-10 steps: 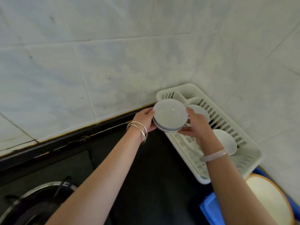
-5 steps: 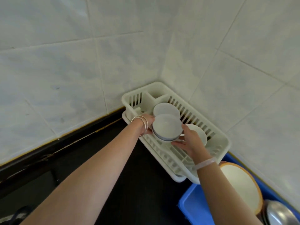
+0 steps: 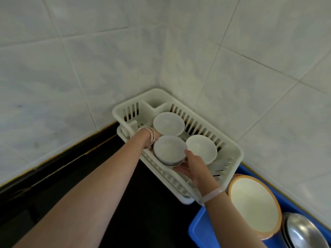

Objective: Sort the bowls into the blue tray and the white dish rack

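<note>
Holding a bowl stack over the rack mid-frame: right hand grips its rim; left hand at its left side, grip hidden, can't tell. Blue tray lower right.

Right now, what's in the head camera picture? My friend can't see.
A left hand and right hand hold stacked white bowls over a white dish rack with two more bowls inside; a blue tray holds an orange-rimmed bowl and metal bowls.

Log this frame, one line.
left hand, right hand: holding bowl; at: white dish rack; racked: rear bowl, side bowl; blue tray: orange-rimmed bowl
</note>
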The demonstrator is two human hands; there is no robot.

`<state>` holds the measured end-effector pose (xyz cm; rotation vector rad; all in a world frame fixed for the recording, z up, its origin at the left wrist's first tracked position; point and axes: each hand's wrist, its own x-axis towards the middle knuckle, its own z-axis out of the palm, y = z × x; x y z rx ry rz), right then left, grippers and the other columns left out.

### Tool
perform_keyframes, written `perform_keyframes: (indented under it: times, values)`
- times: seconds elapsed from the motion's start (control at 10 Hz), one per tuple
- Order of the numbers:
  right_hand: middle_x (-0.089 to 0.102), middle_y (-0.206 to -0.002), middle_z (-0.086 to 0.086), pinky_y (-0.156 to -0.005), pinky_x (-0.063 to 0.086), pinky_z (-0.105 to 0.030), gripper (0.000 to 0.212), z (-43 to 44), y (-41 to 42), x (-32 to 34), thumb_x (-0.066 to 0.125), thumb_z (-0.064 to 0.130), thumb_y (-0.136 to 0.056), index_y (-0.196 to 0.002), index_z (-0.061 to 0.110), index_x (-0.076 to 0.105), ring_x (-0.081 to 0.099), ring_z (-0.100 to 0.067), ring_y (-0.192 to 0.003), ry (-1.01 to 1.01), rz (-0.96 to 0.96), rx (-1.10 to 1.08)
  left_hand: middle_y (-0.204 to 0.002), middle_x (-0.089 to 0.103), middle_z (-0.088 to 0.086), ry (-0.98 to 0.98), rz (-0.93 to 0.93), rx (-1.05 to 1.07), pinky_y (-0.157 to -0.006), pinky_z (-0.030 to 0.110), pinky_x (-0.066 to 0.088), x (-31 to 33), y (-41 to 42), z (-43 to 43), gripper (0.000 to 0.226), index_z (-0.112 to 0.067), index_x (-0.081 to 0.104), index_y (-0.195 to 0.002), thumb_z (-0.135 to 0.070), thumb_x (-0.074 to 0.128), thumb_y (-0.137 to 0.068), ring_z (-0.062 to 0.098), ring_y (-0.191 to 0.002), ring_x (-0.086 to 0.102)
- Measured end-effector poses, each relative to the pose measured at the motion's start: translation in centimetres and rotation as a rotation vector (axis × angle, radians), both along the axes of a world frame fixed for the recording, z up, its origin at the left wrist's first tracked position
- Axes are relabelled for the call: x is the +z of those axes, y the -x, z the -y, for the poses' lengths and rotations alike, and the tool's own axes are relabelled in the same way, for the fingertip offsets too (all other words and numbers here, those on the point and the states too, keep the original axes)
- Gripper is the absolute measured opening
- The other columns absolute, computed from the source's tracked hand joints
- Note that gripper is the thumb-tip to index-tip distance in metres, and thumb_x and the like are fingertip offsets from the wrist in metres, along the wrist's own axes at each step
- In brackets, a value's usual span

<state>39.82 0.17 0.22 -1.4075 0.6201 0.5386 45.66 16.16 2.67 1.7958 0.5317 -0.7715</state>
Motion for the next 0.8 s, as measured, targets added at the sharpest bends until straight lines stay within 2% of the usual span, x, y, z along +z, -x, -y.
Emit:
perform_keyframes:
  times: [0.1,0.2,0.3,0.4,0.5,0.6,0.7,0.8]
  values:
    - [0.058,-0.121,-0.027,-0.058,0.059,-0.033,0.043,0.0,0.2,-0.4,0.048,0.025,-0.097,-0.128,-0.004,0.047,0.062,-0.038,-0.105,-0.011,-0.011,-0.013,-0.099,0.054,0.012,-0.041,-0.019,-0.042,-0.065,0.038,0.042,-0.4,-0.3,0.1,0.037,-0.011,0.050,-0.123,0.001,0.032,-0.092,0.027,-0.085,0.051]
    - [0.060,-0.120,-0.026,-0.066,0.058,-0.037,0.040,0.2,0.1,-0.5,0.049,0.028,-0.097,-0.124,-0.001,0.049,0.064,-0.037,-0.102,0.009,-0.015,0.007,-0.106,0.057,0.019,-0.098,-0.035,-0.046,-0.074,0.043,0.046,-1.1,-0.7,0.3,0.033,-0.004,0.046,-0.123,-0.002,0.031,-0.094,0.033,-0.095,0.056]
    - [0.062,-0.119,-0.021,-0.063,0.057,-0.035,0.036,0.3,0.2,-0.4,0.048,0.031,-0.097,-0.122,0.005,0.049,0.067,-0.029,-0.083,0.081,-0.030,0.074,-0.118,0.052,0.022,-0.145,-0.017,-0.074,-0.099,0.048,0.043,-1.0,-1.1,0.5,0.038,0.002,0.042,-0.131,-0.007,0.035,-0.095,0.032,-0.111,0.052]
    - [0.061,-0.121,-0.017,-0.058,0.055,-0.030,0.032,0.5,0.4,-0.3,0.045,0.033,-0.097,-0.121,0.011,0.050,0.064,-0.019,-0.072,0.124,-0.023,0.128,-0.125,0.051,0.025,-0.193,0.049,-0.063,-0.101,0.044,0.041,-1.4,-1.3,0.8,0.036,0.002,0.046,-0.127,-0.012,0.040,-0.094,0.026,-0.101,0.049]
    - [0.061,-0.123,-0.017,-0.063,0.053,-0.032,0.028,0.3,0.5,0.0,0.044,0.034,-0.097,-0.116,0.014,0.050,0.063,-0.021,-0.072,0.164,-0.019,0.145,-0.121,0.054,0.022,-0.268,0.141,-0.071,-0.100,0.043,0.043,-1.5,-0.8,1.2,0.031,0.000,0.050,-0.119,-0.011,0.037,-0.094,0.031,-0.109,0.053]
    - [0.060,-0.124,-0.020,-0.063,0.052,-0.033,0.027,0.3,0.6,0.3,0.042,0.034,-0.098,-0.110,0.011,0.050,0.062,-0.029,-0.084,0.189,-0.001,0.162,-0.131,0.052,0.022,-0.322,0.216,-0.098,-0.103,0.042,0.040,-1.8,-0.6,1.4,0.038,0.000,0.048,-0.128,-0.009,0.036,-0.094,0.033,-0.116,0.050]
    - [0.061,-0.122,-0.021,-0.062,0.050,-0.031,0.035,0.7,1.8,1.7,0.042,0.032,-0.098,-0.115,0.005,0.056,0.059,-0.027,-0.087,0.235,0.051,0.204,-0.132,0.051,0.023,-0.284,0.245,-0.031,-0.104,0.046,0.039,-1.2,-0.1,1.3,0.038,-0.001,0.048,-0.129,-0.014,0.039,-0.095,0.038,-0.121,0.048]
    - [0.061,-0.122,-0.026,-0.071,0.048,-0.031,0.033,2.3,2.9,4.7,0.042,0.021,-0.098,-0.118,0.000,0.059,0.056,-0.023,-0.084,0.222,0.241,0.107,-0.130,0.055,0.017,-0.264,0.275,0.005,-0.101,0.041,0.041,0.0,1.2,1.3,0.039,-0.005,0.051,-0.127,-0.025,0.047,-0.094,0.034,-0.118,0.050]
